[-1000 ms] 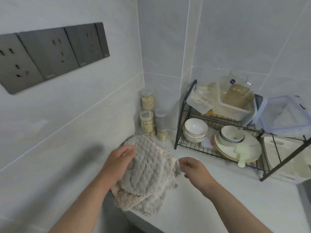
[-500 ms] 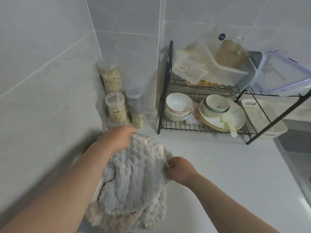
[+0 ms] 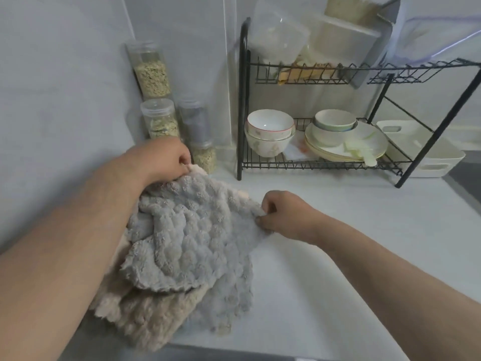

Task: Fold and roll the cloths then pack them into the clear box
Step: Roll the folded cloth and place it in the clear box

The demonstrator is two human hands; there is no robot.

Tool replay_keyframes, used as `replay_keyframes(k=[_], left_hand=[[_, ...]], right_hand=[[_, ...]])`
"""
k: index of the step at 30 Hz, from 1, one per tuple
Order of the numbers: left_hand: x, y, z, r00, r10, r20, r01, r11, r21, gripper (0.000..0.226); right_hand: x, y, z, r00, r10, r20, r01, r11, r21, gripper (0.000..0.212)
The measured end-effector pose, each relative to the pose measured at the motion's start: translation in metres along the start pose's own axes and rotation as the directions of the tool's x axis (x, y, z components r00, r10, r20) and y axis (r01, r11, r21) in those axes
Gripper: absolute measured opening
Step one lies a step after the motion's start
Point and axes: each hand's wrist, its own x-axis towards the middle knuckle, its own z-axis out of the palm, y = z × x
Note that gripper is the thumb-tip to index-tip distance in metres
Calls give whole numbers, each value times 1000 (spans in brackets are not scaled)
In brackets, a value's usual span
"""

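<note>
A fluffy grey cloth [image 3: 192, 235] lies crumpled on top of a beige cloth [image 3: 145, 316] at the left of the white counter [image 3: 338, 256]. My left hand [image 3: 166, 158] pinches the grey cloth's far corner near the jars. My right hand [image 3: 281, 212] pinches its right edge, and the cloth is stretched between the two hands. Clear plastic boxes [image 3: 281, 37] sit on the top shelf of the black wire rack [image 3: 320, 165].
Several clear jars [image 3: 153, 74] of grain stand in the wall corner behind my left hand. The rack's lower shelf holds stacked bowls [image 3: 269, 131] and plates [image 3: 346, 144]. A white tray [image 3: 426, 152] stands behind the rack's right leg, beside a dark sink edge.
The view has tilted down and closer. My left hand moved to the cloth's far corner and my right hand took its right edge, pulling the grey cloth wider.
</note>
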Motion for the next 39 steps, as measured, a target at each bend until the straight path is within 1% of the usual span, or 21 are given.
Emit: replay_keyframes(k=[2, 6, 8, 10, 12, 14, 16, 17, 18, 20, 21, 22, 24, 26, 28, 30, 32, 34, 36, 38, 39], left_hand=[[-12, -3, 2, 988, 0, -154, -6, 999, -39, 9], [-42, -7, 2, 916, 25, -400, -89, 986, -142, 17], [-59, -4, -1, 867, -37, -497, -104, 962, -253, 22], [-73, -2, -2, 841, -96, -533, -96, 942, -321, 19], [-84, -3, -2, 842, -100, -530, -89, 943, -320, 22], [-92, -5, 2, 856, -90, -509, -106, 933, -344, 29], [-97, -7, 9, 896, -82, -436, -100, 920, -379, 39], [-99, -7, 14, 931, -62, -359, -87, 919, -385, 43], [-99, -7, 20, 959, -19, -283, -93, 921, -379, 39], [-103, -5, 29, 983, 57, -177, -118, 928, -354, 19], [-105, -4, 30, 983, 83, -161, -133, 934, -332, 8], [-106, -3, 30, 982, 109, -155, -152, 941, -301, 5], [-109, 1, 22, 983, 119, -138, -150, 960, -236, 25], [-109, 3, 7, 981, 100, -163, -131, 973, -191, 34], [-115, 10, -11, 971, 134, -196, -167, 972, -166, 23], [-126, 26, -28, 968, 167, -187, -208, 952, -225, 12], [-139, 46, -41, 974, 169, -147, -215, 895, -391, 7], [-149, 60, -50, 983, 176, -46, -169, 795, -583, 10], [-156, 69, -55, 974, 217, 63, -95, 648, -756, 30], [-162, 83, -59, 965, 236, 113, -5, 449, -893, 31], [-163, 91, -60, 961, 244, 126, 21, 392, -920, 34]], right_hand=[[-4, 1, 0, 997, -46, -59, 52, 993, 108, 27], [-24, -4, 0, 974, -139, -178, 189, 934, 304, 19], [-40, -11, -2, 942, -155, -299, 242, 928, 283, 14], [-58, -20, -4, 896, -159, -415, 266, 940, 213, 17], [-76, -31, -5, 859, -179, -480, 258, 960, 105, 15], [-89, -42, -2, 849, -181, -497, 236, 971, 48, 10], [-98, -50, 2, 848, -169, -502, 216, 976, 35, 9], [-101, -53, 2, 847, -163, -507, 204, 979, 27, 9], [-104, -56, 2, 843, -155, -515, 197, 980, 27, 9], [-110, -61, -1, 828, -153, -539, 212, 976, 48, 9], [-112, -64, -2, 818, -158, -553, 224, 973, 53, 9], [-114, -66, -5, 806, -164, -568, 232, 972, 48, 9], [-117, -71, -10, 781, -186, -596, 234, 972, 4, 12], [-120, -76, -18, 747, -204, -633, 231, 972, -40, 15], [-125, -80, -31, 686, -199, -700, 246, 969, -35, 18], [-135, -83, -49, 633, -183, -752, 285, 959, 7, 20], [-148, -85, -68, 622, -160, -767, 329, 942, 71, 20], [-162, -86, -86, 628, -124, -768, 354, 924, 141, 18], [-178, -86, -99, 628, -120, -769, 353, 925, 144, 19], [-194, -82, -109, 615, -135, -777, 337, 936, 104, 23], [-204, -80, -114, 610, -142, -780, 328, 941, 85, 25]])
